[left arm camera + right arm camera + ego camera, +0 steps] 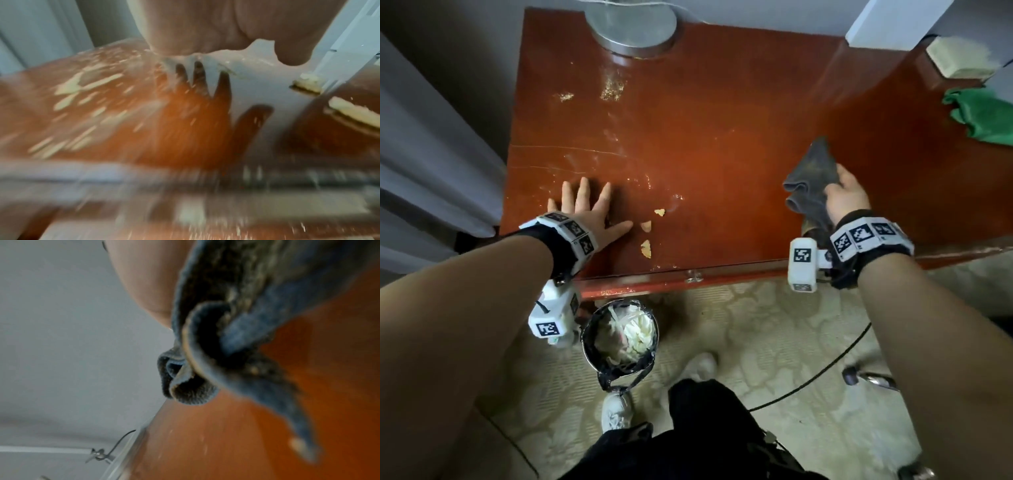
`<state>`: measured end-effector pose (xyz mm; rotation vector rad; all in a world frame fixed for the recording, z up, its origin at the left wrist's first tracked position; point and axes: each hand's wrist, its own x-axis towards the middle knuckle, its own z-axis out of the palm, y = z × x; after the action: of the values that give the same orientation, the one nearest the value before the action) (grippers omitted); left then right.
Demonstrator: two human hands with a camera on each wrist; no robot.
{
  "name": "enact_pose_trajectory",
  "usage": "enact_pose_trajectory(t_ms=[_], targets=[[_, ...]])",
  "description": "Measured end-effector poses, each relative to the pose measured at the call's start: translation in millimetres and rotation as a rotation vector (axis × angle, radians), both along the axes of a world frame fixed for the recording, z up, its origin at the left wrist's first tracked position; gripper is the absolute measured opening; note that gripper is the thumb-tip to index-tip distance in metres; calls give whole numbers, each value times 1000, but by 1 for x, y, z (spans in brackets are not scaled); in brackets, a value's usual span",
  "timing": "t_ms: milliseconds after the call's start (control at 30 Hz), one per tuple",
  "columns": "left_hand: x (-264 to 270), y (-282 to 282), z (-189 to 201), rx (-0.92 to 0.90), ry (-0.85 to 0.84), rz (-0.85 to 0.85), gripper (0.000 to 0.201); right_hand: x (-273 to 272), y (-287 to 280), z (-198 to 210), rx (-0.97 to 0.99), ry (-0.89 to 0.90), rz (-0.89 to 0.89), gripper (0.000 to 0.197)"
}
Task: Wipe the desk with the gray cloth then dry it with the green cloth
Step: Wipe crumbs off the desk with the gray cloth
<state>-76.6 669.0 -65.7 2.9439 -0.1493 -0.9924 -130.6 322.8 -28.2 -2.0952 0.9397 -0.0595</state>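
Surroundings, non-task items.
Round metal base (632, 28) at rear edge; lined waste bin (619, 341) on patterned floor; black cable (822, 370) beside it.

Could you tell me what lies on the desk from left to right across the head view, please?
Left hand flat on the desk → pale crumbs → gray cloth → right hand gripping it → green cloth.
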Motion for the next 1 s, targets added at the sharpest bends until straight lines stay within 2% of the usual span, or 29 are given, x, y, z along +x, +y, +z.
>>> enact_pose_trajectory(t_ms=[67,133,233,300,533,600,700,800,867,933,1000], targets=[[24,-15,2,-15,-5,-24,79,21,-30,-2,-91,26,19,53],[48,-29,-2,-11,-19,-22,80,49,-57,-8,-247,128,30,54],[73,-45,-10,51,-11,17,84,77,-80,-23,-523,523,197,50],[79,-51,-14,96,10,20,87,86,-83,-36,-534,669,304,56],[85,-53,-15,117,62,41,90,113,-89,-43,-539,667,326,55],[86,-52,-17,118,59,43,90,115,-77,-43,-555,634,379,54],[86,-53,-15,121,52,46,90,102,-36,-44,-607,503,695,55],[84,-55,-13,116,51,53,90,83,12,-40,-527,393,1097,53],[83,-55,-12,116,47,54,90,83,20,-34,-486,328,1224,51],[83,-55,-12,115,44,52,90,96,3,-27,-485,246,1098,51],[83,-55,-12,114,44,52,90,112,-29,-23,-506,177,803,51]])
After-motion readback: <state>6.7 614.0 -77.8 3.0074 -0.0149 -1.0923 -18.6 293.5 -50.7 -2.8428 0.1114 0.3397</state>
